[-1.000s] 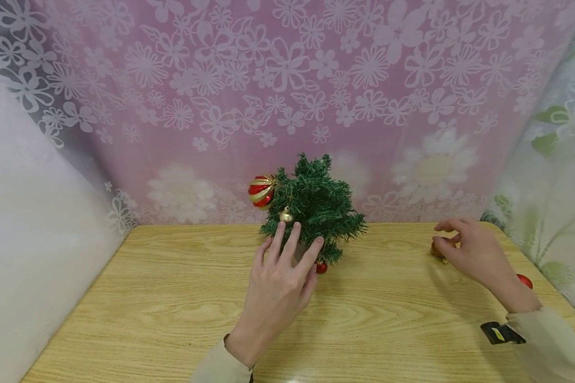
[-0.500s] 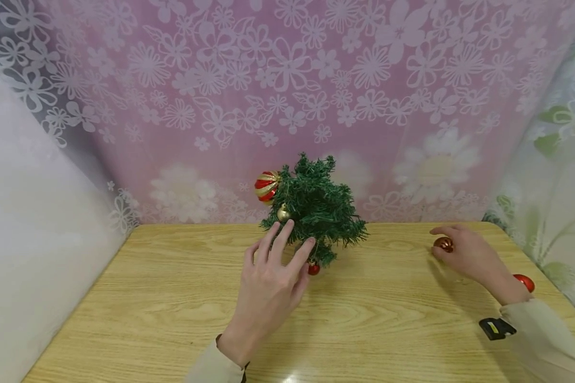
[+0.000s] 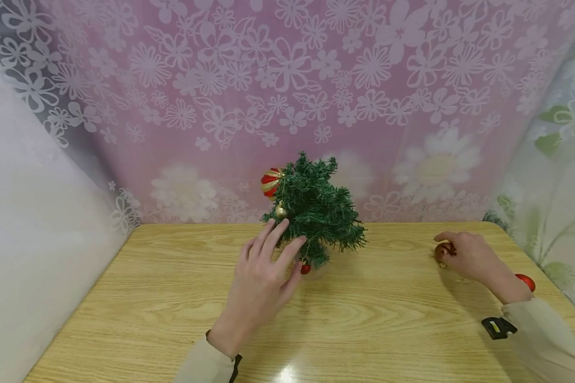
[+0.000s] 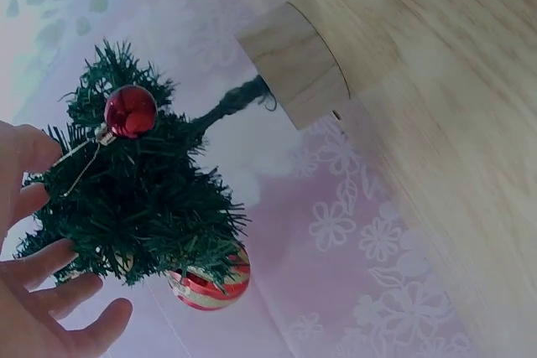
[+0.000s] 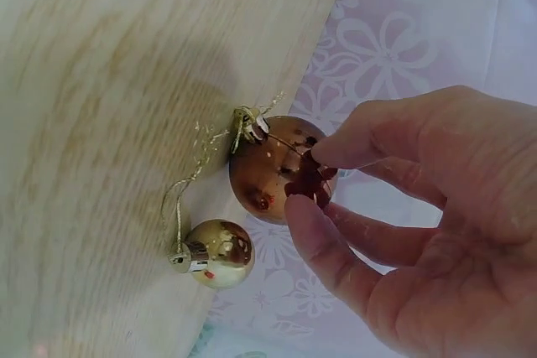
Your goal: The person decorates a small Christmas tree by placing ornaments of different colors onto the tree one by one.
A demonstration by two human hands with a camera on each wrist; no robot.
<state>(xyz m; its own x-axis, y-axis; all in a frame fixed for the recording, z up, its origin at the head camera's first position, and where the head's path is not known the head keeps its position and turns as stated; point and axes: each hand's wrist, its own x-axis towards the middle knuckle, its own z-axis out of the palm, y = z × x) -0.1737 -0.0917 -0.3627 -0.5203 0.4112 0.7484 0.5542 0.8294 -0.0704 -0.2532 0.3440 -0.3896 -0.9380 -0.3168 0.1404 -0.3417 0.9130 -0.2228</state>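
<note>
A small green artificial tree (image 3: 318, 207) carries a red-and-gold striped ball (image 3: 271, 183), a small gold ball (image 3: 281, 210) and a small red ball (image 3: 305, 268). My left hand (image 3: 261, 276), fingers spread and slightly bent, touches the tree's near left branches; the left wrist view shows its fingertips against the foliage (image 4: 151, 207) and the wooden base (image 4: 295, 64). At the right, thumb and fingers of my right hand (image 3: 471, 258) pinch a shiny brown ball (image 5: 273, 169) with a gold cap. Beside it lies a small gold ball (image 5: 222, 253) with a gold cord.
Behind my right wrist, a red ball (image 3: 525, 282) lies on the wooden table (image 3: 364, 330) near its right edge. A pink flowered cloth (image 3: 287, 80) hangs behind the table, with pale cloths at both sides.
The tree has turned, its striped ball moving right and its red ball left. My left hand has shifted slightly left. My right hand has moved slightly down; the brown ball has changed its orientation.
</note>
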